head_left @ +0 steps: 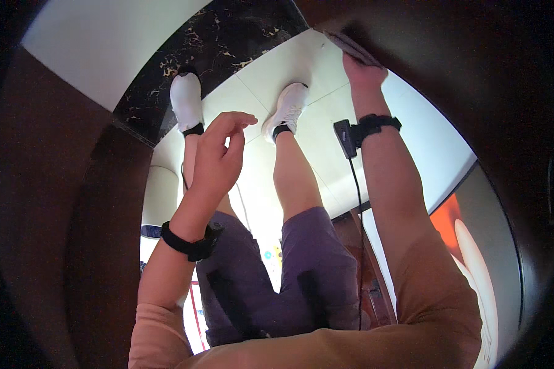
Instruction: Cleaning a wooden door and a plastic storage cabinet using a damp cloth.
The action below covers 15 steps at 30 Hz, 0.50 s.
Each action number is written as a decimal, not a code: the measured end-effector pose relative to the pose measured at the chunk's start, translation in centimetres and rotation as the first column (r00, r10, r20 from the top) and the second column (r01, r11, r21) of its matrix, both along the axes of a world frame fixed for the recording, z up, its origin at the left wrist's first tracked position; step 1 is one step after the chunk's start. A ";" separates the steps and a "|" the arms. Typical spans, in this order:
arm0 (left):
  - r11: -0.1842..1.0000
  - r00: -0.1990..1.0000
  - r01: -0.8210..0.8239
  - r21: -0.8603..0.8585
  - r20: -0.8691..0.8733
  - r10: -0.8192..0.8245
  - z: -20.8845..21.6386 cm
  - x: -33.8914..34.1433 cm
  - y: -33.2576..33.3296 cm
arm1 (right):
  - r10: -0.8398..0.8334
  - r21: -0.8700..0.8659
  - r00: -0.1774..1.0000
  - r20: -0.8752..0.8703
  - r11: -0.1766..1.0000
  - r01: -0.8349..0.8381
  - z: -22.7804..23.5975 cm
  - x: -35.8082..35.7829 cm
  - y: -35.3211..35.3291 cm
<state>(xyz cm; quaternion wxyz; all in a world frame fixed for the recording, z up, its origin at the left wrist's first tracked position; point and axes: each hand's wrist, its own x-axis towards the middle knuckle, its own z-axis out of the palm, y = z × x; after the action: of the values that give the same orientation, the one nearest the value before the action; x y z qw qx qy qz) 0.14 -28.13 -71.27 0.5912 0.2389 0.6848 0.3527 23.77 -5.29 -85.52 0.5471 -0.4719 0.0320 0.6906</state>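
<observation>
My left hand [223, 154] hangs in front of my body, its fingers loosely bent and apart from the thumb, with nothing in it. My right hand [366, 72] reaches forward to the edge of a dark wooden panel [449, 49]. It presses a grey-brown folded cloth [358, 50] against that edge; most of its fingers are hidden behind the cloth. A black strap circles each wrist, and the right strap [375, 124] carries a small black box [345, 139] with a cable.
A black marble strip [215, 46] with gold veins crosses the pale tiled floor [246, 92] ahead. My feet wear white shoes [287, 111], one partly over the strip. Another dark wooden panel [43, 203] stands at the left. The black cable [358, 209] runs down beside my right leg.
</observation>
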 end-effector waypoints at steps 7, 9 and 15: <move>0.995 0.995 0.098 0.012 -0.014 -0.098 0.7 1.9 1.4 | -0.009 0.044 0.976 -0.215 0.999 0.018 -0.3 2.4 0.8; 0.990 0.991 0.131 0.059 -0.048 -0.129 1.6 2.0 2.5 | -0.074 -0.096 0.908 -0.412 0.995 0.038 7.1 1.4 1.3; 0.971 0.980 0.190 0.147 -0.083 -0.179 5.2 1.8 4.3 | -0.252 -0.286 0.880 -0.403 0.948 0.141 28.2 -1.1 1.2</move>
<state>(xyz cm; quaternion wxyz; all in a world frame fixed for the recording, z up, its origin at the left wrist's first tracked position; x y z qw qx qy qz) 1.92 -23.83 -66.09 0.5771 0.3586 0.6502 0.3398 22.71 -4.09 -57.35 0.5304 -0.3648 0.2873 0.7093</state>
